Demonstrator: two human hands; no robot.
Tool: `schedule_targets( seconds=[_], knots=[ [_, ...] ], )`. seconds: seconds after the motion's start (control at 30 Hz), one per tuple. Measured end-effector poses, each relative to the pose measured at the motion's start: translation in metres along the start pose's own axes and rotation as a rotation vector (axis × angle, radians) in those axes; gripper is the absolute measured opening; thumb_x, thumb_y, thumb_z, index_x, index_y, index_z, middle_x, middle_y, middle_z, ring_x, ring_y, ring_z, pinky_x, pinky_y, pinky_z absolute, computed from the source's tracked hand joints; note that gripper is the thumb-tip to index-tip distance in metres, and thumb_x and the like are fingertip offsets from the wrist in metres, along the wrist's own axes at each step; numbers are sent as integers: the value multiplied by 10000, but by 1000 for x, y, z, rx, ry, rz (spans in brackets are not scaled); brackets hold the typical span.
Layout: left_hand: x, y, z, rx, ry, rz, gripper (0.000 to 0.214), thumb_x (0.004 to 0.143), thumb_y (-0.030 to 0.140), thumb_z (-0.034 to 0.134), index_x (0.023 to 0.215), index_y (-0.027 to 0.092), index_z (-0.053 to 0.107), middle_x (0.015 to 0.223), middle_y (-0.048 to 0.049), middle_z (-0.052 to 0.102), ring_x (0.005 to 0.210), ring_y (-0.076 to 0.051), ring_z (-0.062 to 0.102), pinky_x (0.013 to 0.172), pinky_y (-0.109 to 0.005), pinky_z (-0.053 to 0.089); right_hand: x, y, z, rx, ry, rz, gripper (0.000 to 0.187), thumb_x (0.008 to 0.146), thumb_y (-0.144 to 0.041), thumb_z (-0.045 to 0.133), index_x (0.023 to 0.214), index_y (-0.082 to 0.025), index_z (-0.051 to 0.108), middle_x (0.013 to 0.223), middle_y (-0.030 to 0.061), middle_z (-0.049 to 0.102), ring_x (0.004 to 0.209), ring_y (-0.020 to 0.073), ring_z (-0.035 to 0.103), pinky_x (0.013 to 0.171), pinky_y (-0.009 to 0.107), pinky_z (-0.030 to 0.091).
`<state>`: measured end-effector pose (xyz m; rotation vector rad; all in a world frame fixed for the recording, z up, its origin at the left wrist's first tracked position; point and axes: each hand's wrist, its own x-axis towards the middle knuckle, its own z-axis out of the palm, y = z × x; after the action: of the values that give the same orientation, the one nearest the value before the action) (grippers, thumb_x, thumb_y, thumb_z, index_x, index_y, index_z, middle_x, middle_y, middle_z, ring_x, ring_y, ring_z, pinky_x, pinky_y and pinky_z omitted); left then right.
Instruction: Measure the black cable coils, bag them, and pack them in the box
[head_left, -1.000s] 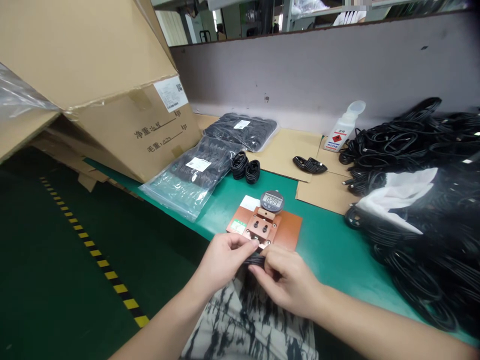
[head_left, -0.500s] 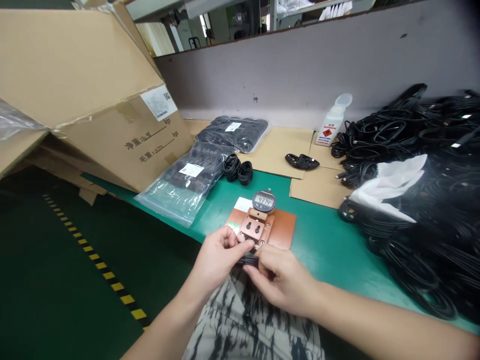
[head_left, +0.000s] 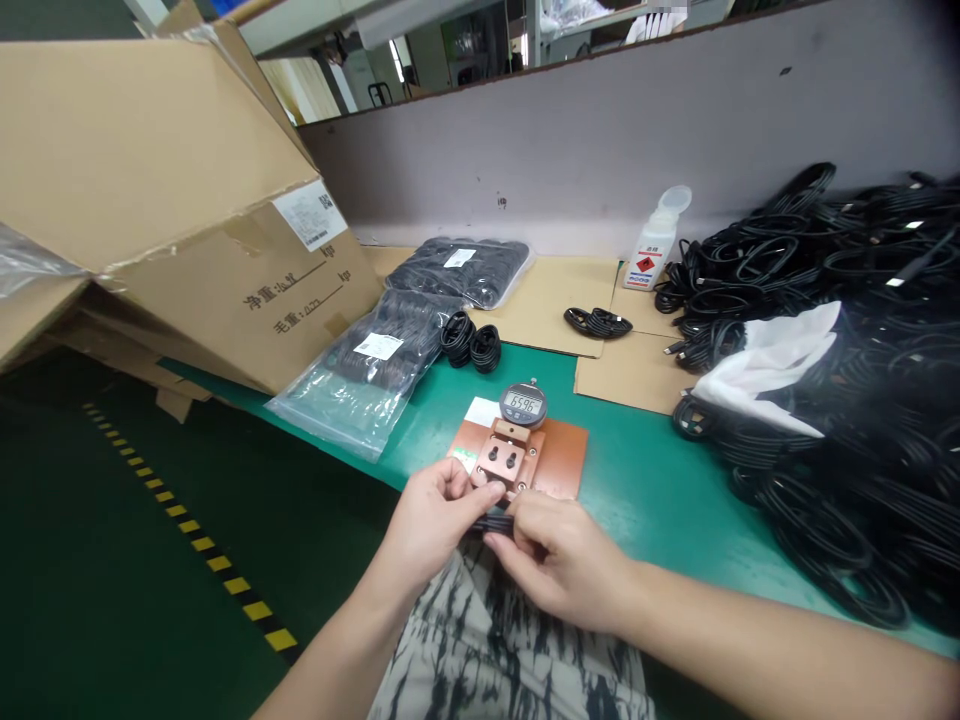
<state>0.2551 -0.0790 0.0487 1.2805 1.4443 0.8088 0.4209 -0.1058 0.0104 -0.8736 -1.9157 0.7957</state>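
Here, the right hand point(head_left: 559, 550) pinches a black cable bundle point(head_left: 495, 523) just in front of the copper-coloured fixture point(head_left: 504, 458); the left hand point(head_left: 431, 515), fingers curled, stretches its thumb to the fixture's near edge. Whether those left fingertips grip anything is hidden; I cannot tell. Behind the fixture, the digital gauge's point(head_left: 523, 404) digits have gone from 4374 to 6596, decimal point unclear.

Place: a factory workshop is shown.
Floor point(head_left: 112, 600): green, marked with a yellow-and-black striped line point(head_left: 238, 586).
Surface point(head_left: 637, 480): covered in green; a digital gauge point(head_left: 523, 404) is placed there.
Cables point(head_left: 795, 245): heaped in bulk, others packed in labelled clear bags point(head_left: 409, 345).
Carton point(head_left: 300, 310): printed with weight lines in kgs.
Background: shelving point(head_left: 534, 38) is perhaps glimpsed, small and blurred.
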Motion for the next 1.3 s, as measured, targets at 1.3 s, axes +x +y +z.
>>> schedule_targets(
  seconds=[1.3],
  knots=[
    [-1,6,-1,7,-18,4,504,725,324,724,593,221,249,564,77,395,539,-83,378,516,-208,296,-1,1,1,2,-12,13,335,879,-201,526,627,-214,305,612,-34,402,547,109,378,518,244,291]
  ],
)
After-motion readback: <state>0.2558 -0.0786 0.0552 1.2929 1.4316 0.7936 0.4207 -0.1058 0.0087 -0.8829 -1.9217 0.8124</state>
